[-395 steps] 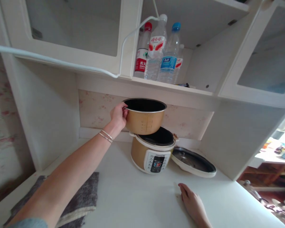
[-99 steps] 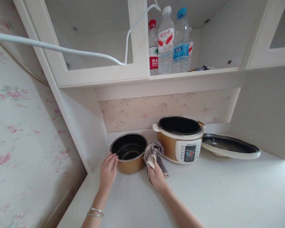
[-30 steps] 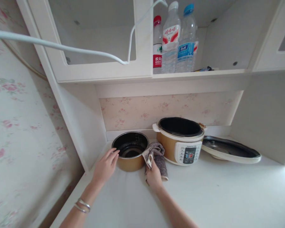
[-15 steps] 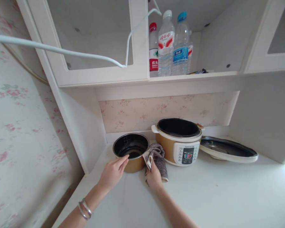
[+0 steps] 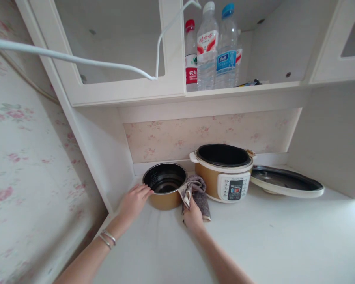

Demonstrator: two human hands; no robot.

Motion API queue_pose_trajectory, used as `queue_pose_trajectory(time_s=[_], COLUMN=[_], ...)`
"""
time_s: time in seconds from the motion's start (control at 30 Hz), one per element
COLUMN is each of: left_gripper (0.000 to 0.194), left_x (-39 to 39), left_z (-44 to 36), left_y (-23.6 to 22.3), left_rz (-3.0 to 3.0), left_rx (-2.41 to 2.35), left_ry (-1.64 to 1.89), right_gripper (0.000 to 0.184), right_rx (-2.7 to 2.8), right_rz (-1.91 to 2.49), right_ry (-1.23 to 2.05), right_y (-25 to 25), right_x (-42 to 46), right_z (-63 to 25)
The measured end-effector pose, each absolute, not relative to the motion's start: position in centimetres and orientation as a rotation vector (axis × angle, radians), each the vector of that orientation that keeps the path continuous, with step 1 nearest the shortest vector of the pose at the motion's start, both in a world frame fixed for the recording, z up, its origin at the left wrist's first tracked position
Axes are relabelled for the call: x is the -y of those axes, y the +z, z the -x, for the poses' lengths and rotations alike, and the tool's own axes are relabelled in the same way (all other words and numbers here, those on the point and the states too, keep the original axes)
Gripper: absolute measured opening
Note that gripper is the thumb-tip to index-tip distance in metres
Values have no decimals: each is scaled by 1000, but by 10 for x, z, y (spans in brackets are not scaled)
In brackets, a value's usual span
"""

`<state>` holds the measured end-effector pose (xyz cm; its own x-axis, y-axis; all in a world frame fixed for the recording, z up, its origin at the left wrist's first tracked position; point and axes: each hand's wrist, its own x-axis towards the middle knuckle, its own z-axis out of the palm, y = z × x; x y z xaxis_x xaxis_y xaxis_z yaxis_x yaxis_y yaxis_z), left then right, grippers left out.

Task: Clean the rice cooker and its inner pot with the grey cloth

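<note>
A gold inner pot (image 5: 165, 185) with a black inside stands on the white counter (image 5: 254, 236) near the back left corner. My left hand (image 5: 133, 202) rests against its left side, fingers stretched along the wall. My right hand (image 5: 192, 215) is closed on a grey cloth (image 5: 197, 192), which is bunched against the pot's right rim. Right of the cloth stands the gold and white cooker body (image 5: 225, 171), open and without its pot.
The cooker's lid (image 5: 286, 181) lies upside down on the counter to the right. Three water bottles (image 5: 208, 47) stand on the shelf above. A white cable (image 5: 77, 61) hangs across the cabinet front. Cabinet walls close in on the left and right.
My left hand has slid from the pot's front rim back round to its left side. The right hand and the cloth stay against the right rim.
</note>
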<state>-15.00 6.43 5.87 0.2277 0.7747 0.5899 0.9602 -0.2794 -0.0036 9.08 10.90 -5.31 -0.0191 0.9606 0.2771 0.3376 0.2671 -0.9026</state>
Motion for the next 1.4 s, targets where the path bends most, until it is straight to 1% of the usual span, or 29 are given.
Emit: queue_pose_trajectory(time_s=[0.07, 0.17, 0.3, 0.4, 0.47, 0.53, 0.67, 0.77, 0.9, 1.0, 1.07, 1.13, 1.27, 1.4], left_gripper=[34, 35, 39, 39, 39, 37, 36, 37, 42, 45, 44, 42, 38, 38], left_x=[-54, -46, -63, -82, -88, -85, -61, -51, -69, -91, -98, -94, -70, -61], left_z=[129, 123, 163, 194, 197, 182, 127, 108, 143, 180, 188, 179, 132, 110], left_y=[60, 66, 73, 71, 67, 65, 66, 74, 82, 80, 74, 69, 70, 80], left_rz=[2116, 2285, 2411, 2373, 2372, 2352, 2230, 2343, 2430, 2405, 2417, 2369, 2215, 2389], left_rx=[1643, 1605, 1510, 1613, 1662, 1684, 1747, 1733, 1712, 1734, 1744, 1762, 1755, 1712], left_ry=[-751, -816, -770, -686, -666, -691, -774, -840, -920, -786, -707, -707, -761, -846], right_gripper=[65, 65, 64, 64, 64, 64, 66, 67, 65, 66, 66, 66, 66, 67], right_rx=[1543, 1536, 1562, 1560, 1551, 1551, 1560, 1524, 1502, 1505, 1501, 1494, 1490, 1494], right_rz=[1247, 1245, 1235, 1247, 1265, 1281, 1267, 1250, 1228, 1226, 1230, 1251, 1262, 1243], right_ry=[780, 771, 784, 801, 805, 796, 771, 753, 765, 780, 776, 775, 781, 761], right_y=[-53, -52, -51, -53, -55, -56, -57, -55, -55, -56, -58, -59, -58, -56], right_x=[-110, -110, -110, -109, -110, -111, -111, -110, -111, -112, -112, -112, -111, -110], right_z=[-91, -93, -94, -93, -93, -93, -93, -94, -94, -94, -94, -94, -93, -93])
